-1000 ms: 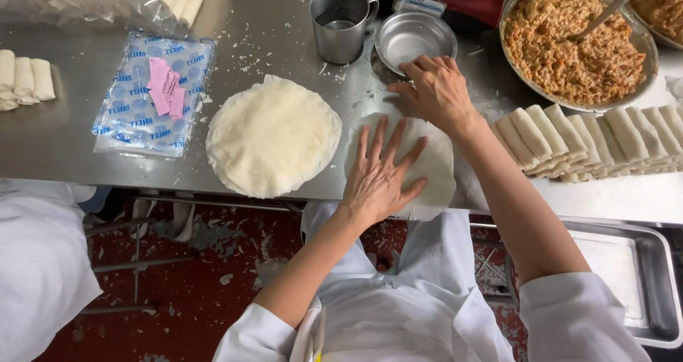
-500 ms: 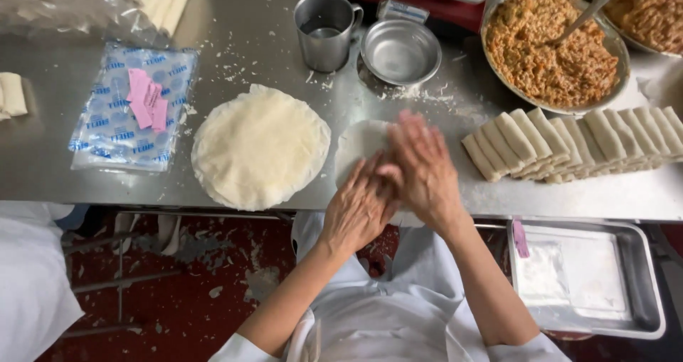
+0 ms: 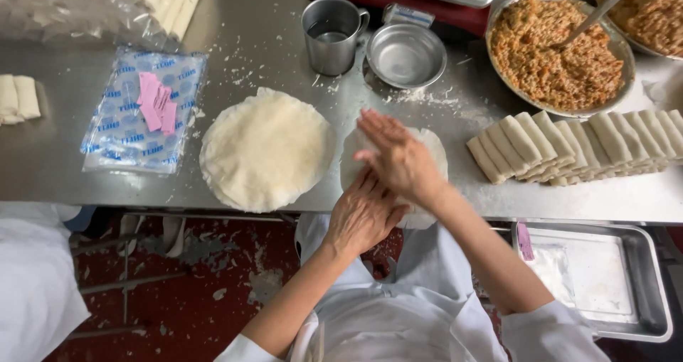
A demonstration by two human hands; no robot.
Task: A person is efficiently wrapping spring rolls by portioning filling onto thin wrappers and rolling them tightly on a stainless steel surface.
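Observation:
A single round white wrapper (image 3: 430, 148) lies at the steel table's near edge, mostly under my hands. My right hand (image 3: 397, 156) hovers flat over it, fingers together and pointing left. My left hand (image 3: 363, 213) sits just below, fingers touching the wrapper's near side under the right palm. Neither hand grips anything. To the left lies a stack of round wrappers (image 3: 267, 148).
A row of finished rolls (image 3: 569, 145) lies to the right. Behind stand a bowl of minced filling with a spoon (image 3: 558, 52), a small empty metal bowl (image 3: 405, 55) and a metal mug (image 3: 331, 35). A plastic packet (image 3: 146, 109) lies left. A steel tray (image 3: 626, 284) sits lower right.
My right hand came back from the small metal bowl to above the wrapper. My left hand drew in from lying flat on the wrapper to its near edge.

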